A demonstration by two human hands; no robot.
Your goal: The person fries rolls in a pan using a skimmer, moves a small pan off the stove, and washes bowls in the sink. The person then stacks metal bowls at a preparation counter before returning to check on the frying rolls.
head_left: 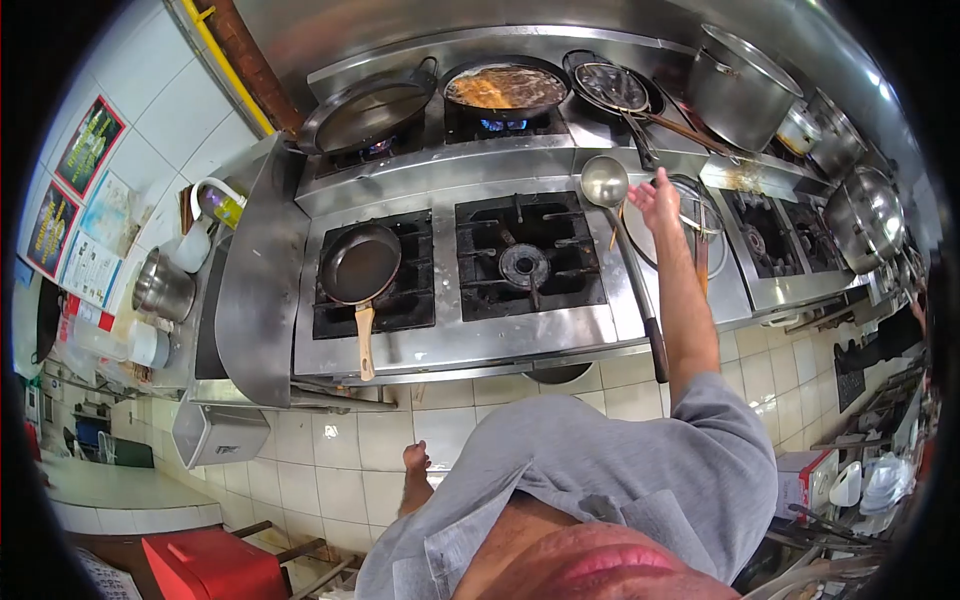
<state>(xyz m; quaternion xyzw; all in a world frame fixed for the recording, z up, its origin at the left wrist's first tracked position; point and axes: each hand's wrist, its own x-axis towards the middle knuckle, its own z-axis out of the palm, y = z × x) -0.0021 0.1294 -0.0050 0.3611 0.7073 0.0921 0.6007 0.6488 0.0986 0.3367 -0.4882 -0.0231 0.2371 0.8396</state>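
My right hand (655, 200) reaches over the stove, fingers apart and empty, between the bowl of a long ladle (604, 182) and a round metal lid (645, 235) with strainers on it. Just beyond it is the black handle of a skimmer (612, 88), which rests over a dark pan at the back. My left hand (416, 458) hangs low near my body above the tiled floor, its fingers curled; whether it holds anything is not visible. A small frying pan (361, 264) with a wooden handle sits on the left front burner.
At the back, a pan of bubbling oil (507, 88) and a wide pan (372, 115) stand over blue flames. A large pot (740, 85) is at the back right. An empty burner (525, 264) lies at front centre. Part of a person shows at far right.
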